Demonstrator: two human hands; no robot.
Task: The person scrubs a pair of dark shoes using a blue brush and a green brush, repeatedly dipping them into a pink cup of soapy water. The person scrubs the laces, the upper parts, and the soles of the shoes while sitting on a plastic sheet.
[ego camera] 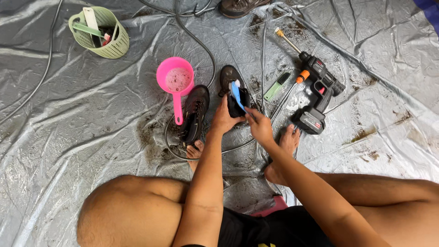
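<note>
brown shoe [238, 7] cut off at top edge, brush [238, 95] handle hidden in right hand [259, 126]

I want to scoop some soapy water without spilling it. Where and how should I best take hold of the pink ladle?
Grip the pink ladle by its straight handle, near the lower end, coming from the near side, probably with the left hand. The round bowl holds foamy water and faces up, so it should be kept level. The handle lies close beside the dark shoe, so come from the handle's other side.
</note>
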